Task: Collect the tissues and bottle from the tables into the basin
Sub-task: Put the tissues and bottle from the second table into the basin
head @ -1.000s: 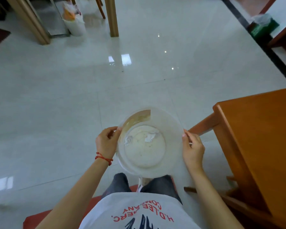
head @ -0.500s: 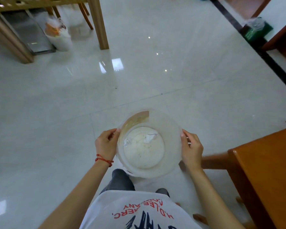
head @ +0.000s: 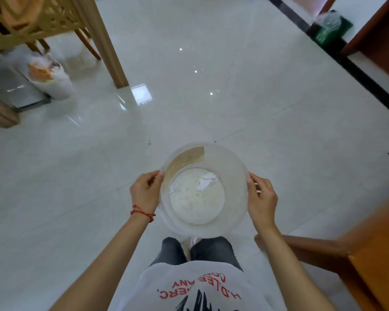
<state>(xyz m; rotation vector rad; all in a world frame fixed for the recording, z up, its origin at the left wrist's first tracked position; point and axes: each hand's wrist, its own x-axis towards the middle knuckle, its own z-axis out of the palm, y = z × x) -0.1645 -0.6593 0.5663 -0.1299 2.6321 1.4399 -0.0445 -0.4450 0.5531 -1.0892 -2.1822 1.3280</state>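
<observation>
I hold the clear basin (head: pixel 231 162) by its rim in front of my waist, my left hand (head: pixel 145 193) clasping the left edge and my right hand (head: pixel 262 198) the right edge. Two crumpled tissues (head: pixel 206 182) lie on its bottom, toward the far side. An orange-brown wooden table (head: pixel 377 265) juts in at my lower right, close beside my right forearm. Ahead the glossy tile floor (head: pixel 211 97) lies open. Far left stands a pale wooden table leg (head: pixel 103 41) with a white lined bin (head: pixel 52 79) near it. A green tissue box (head: pixel 330 26) sits far right.
</observation>
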